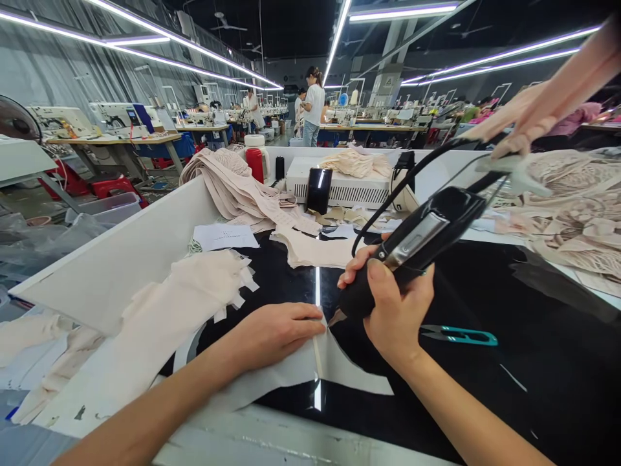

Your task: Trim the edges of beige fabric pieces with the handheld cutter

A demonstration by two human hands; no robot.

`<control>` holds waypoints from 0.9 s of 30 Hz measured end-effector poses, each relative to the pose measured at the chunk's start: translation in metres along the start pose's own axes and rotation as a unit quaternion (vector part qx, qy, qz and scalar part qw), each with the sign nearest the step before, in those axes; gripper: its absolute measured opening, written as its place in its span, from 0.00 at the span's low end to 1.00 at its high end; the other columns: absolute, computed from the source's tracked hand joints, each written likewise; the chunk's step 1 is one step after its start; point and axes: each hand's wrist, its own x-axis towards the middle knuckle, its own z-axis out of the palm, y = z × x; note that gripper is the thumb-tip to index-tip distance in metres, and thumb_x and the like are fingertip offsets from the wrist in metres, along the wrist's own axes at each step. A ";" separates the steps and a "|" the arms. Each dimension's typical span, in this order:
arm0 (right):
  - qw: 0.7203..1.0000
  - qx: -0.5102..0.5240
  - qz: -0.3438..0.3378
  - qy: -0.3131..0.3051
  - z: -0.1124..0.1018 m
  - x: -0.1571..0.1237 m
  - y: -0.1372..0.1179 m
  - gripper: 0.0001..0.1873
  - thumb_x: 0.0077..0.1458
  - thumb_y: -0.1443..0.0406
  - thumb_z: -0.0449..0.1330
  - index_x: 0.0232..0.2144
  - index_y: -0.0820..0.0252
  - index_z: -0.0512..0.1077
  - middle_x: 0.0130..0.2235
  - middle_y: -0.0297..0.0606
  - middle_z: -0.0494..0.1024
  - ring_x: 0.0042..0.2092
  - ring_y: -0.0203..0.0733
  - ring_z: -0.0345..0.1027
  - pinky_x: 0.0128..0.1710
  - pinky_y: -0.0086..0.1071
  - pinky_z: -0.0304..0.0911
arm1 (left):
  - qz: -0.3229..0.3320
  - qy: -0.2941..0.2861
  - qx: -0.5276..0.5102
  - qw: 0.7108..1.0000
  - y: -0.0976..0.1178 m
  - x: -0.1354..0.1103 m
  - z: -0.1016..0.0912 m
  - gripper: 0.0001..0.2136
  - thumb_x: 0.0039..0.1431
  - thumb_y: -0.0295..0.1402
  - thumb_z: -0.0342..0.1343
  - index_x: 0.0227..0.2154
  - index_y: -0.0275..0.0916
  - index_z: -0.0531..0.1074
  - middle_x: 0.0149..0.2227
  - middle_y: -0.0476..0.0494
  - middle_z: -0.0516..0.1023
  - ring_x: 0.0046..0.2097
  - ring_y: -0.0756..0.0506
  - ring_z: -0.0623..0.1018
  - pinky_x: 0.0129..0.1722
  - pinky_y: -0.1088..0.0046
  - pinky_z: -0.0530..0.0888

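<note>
My right hand (398, 304) is wrapped round a black corded hand tool (412, 236) with a silver plate on its side. Its small pointed tip (337, 316) reaches down to the pale fabric piece (347, 369), close by my left fingertips. My left hand (276, 333) lies flat on that fabric, fingers stretched out, pressing it on the glossy black work surface (466, 291). A narrow cream strip runs down the fabric below my fingers. Right of my right hand lie teal thread snips (460, 334). The exact kind of the black tool is unclear.
Stacked cream fabric pieces (169, 317) lie at left, more pieces (315, 249) ahead. Behind stand a phone (319, 189), a white vented box (349, 181) and thread spools. Another person's arm (548, 116) reaches in at upper right above a fabric heap (577, 207). The tool's cable (398, 194) loops upward.
</note>
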 end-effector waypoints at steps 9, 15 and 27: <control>1.000 0.026 -0.016 0.005 -0.010 0.000 -0.016 0.20 0.62 0.56 0.80 0.46 0.51 0.74 0.33 0.25 0.83 0.26 0.35 0.77 0.26 0.31 0.79 | 0.037 0.017 0.035 0.999 0.010 0.010 -0.004 0.16 0.87 0.34 0.50 0.56 0.35 0.84 0.58 0.34 0.87 0.58 0.40 0.87 0.62 0.65 0.83; 1.000 0.026 -0.012 0.011 -0.012 -0.004 -0.015 0.22 0.63 0.55 0.80 0.48 0.50 0.73 0.33 0.24 0.84 0.26 0.35 0.77 0.27 0.30 0.79 | 0.029 -0.030 0.006 0.999 0.020 0.012 -0.007 0.12 0.85 0.32 0.55 0.51 0.37 0.85 0.51 0.37 0.86 0.50 0.42 0.86 0.54 0.68 0.83; 1.000 0.004 -0.005 0.003 -0.002 -0.008 -0.009 0.17 0.63 0.62 0.74 0.48 0.48 0.71 0.34 0.23 0.82 0.27 0.35 0.76 0.27 0.31 0.78 | 0.015 -0.028 -0.007 0.999 0.022 0.001 -0.009 0.15 0.87 0.34 0.52 0.58 0.39 0.84 0.57 0.37 0.85 0.53 0.41 0.86 0.56 0.68 0.82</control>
